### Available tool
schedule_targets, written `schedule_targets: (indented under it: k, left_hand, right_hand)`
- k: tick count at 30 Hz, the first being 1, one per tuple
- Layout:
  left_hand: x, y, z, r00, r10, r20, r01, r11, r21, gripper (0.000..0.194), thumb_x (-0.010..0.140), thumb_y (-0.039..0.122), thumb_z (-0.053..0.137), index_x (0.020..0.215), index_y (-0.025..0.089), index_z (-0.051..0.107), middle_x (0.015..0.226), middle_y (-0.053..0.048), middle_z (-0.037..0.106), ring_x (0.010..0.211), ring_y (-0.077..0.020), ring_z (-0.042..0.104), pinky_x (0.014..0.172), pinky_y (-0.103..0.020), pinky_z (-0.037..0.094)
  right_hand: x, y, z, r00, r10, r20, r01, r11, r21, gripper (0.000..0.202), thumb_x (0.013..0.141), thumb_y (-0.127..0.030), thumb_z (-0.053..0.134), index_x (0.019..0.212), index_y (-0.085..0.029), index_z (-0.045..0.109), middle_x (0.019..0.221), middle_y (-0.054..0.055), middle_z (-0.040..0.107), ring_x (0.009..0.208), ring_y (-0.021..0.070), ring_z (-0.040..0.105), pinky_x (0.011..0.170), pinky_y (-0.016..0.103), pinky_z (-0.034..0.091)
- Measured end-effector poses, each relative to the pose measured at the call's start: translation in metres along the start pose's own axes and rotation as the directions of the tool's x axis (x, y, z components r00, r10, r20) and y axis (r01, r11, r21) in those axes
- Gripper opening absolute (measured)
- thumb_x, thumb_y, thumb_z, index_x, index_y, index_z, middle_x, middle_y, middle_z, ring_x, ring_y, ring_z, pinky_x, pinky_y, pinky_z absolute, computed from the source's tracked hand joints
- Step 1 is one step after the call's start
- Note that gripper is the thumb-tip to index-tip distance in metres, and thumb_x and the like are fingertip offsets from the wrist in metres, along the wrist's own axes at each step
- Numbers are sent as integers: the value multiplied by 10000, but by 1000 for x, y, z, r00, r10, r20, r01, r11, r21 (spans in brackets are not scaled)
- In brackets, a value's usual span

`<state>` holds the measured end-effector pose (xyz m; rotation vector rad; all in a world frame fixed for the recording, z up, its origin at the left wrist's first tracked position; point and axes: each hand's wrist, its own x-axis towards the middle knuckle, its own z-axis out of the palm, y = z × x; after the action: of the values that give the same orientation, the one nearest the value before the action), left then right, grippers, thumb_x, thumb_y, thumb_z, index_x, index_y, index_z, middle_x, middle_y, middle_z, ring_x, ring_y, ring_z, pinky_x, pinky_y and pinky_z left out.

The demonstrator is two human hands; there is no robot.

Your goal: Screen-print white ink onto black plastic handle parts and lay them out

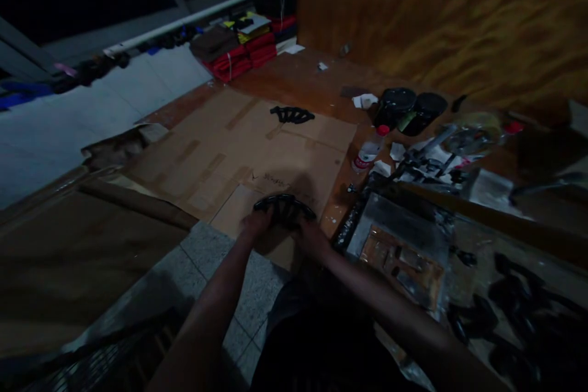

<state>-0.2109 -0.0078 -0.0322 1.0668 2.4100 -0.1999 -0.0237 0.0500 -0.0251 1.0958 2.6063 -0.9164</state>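
Note:
A black, curved part with ribs (285, 207) is between my two hands, above the near end of a cardboard sheet (193, 171). My left hand (257, 223) is closed on its left end, and my right hand (309, 234) grips the right end. The fingers are dim and partly hidden by the part. Farther off on the cardboard lies a second black ribbed piece (293, 114) of similar shape, touched by neither hand.
Right of the cardboard stand a red-capped bottle (366, 150) and two black cans (397, 105). A grey tray (381, 214) and a heap of black parts (519, 312) lie at the lower right. Folded red cloths (248, 56) are stacked at the back, near a wooden panel (413, 18).

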Motion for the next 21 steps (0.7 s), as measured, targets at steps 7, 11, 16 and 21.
schedule_targets:
  k: [7,11,16,21]
  left_hand:
    - [-45,21,39,942,103,-320,-111,994,-5,540,961,508,388,1377,201,544,1438,-165,524,1287,-316,507,1017,-469,437]
    - [-42,36,67,884,254,-392,-261,965,37,554,896,464,560,1416,276,528,1538,-104,435,1411,-359,354,1119,-556,326]
    - [-11,27,69,846,381,-374,-386,920,65,583,846,406,634,1406,270,544,1525,-79,461,1388,-376,372,1134,-562,305]
    - [74,33,18,823,433,-367,-453,891,34,520,850,435,623,1325,223,618,1472,-100,520,1354,-355,410,1135,-522,308]
  right_hand:
    - [-14,13,6,995,-73,65,85,973,-215,393,951,-242,474,1297,-106,602,1386,173,565,1334,300,445,1127,418,309]
    - [-8,14,19,995,-71,68,87,955,-285,452,936,-160,444,1363,-64,555,1421,208,525,1355,307,437,1149,456,289]
    - [6,19,42,996,-71,46,83,927,-366,439,901,-102,451,1307,-56,612,1353,219,582,1280,318,522,1126,492,341]
    - [11,25,66,987,-126,-96,85,932,-351,449,840,-149,589,1286,-144,644,1266,189,645,1174,358,584,1030,570,417]
